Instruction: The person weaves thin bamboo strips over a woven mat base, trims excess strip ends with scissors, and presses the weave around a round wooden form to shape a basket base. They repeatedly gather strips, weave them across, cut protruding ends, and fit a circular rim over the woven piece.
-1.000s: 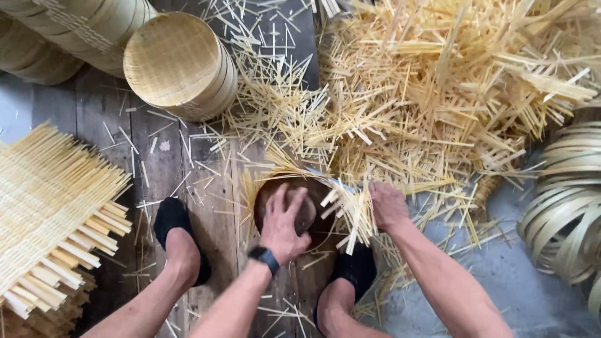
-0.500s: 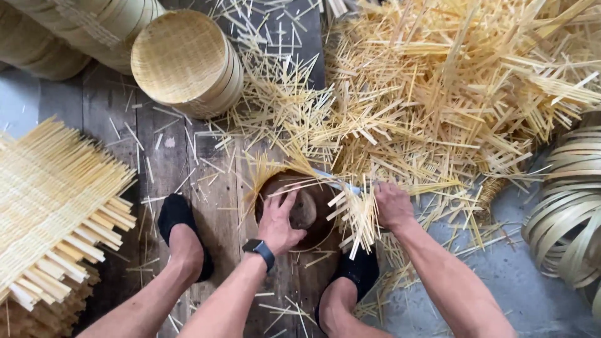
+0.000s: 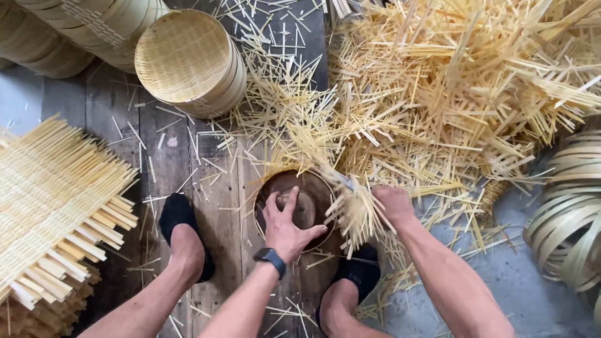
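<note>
Fingers of my left hand [image 3: 289, 226] lay spread, pressing the round brown form [image 3: 300, 203] between my feet; my right hand [image 3: 392, 203] closed on a bundle of bamboo strips [image 3: 357, 209] at its rim. Strips looked light, stiff, brittle: best gripped mid-bundle.

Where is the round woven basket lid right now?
In the head view, the round woven basket lid sits at the upper left on the wooden floor, beside the stacked bamboo rings and left of the big pile of bamboo strips.

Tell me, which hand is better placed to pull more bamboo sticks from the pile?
Probably the right hand: it already grips sticks beside the bamboo stick pile, while the left hand presses on the round wooden block.
</note>
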